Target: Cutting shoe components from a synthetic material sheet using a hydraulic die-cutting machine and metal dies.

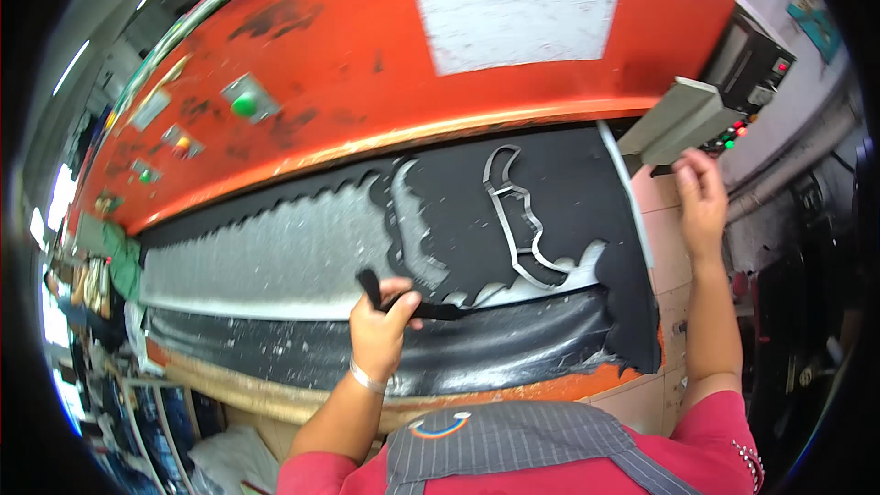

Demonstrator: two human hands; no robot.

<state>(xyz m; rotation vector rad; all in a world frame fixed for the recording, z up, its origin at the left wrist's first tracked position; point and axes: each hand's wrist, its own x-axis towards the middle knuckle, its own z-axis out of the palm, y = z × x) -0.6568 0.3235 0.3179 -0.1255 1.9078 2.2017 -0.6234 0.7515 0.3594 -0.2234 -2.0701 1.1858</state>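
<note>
My left hand [380, 325] is closed around a curved black cut strip [438, 311], with one end sticking up above the fingers. It hovers over the front edge of the machine bed. My right hand [703, 197] is raised at the right with its fingers loosely bent and apart, close to a grey metal plate [674, 121] beside the control box. No object shows in it. A metal cutting die [510, 220], a wavy outline with cross bars, lies on the black sheet [587, 183]. Left of it, a curved cut-out gap [415, 229] exposes the pale bed.
An orange machine beam [367, 64] with buttons spans the back. The pale bed [266, 252] shows at the left, and dark sheeting [321, 353] drapes along the front. A control box [747, 64] with lit buttons stands at the right. A metal rack [156, 412] is at the lower left.
</note>
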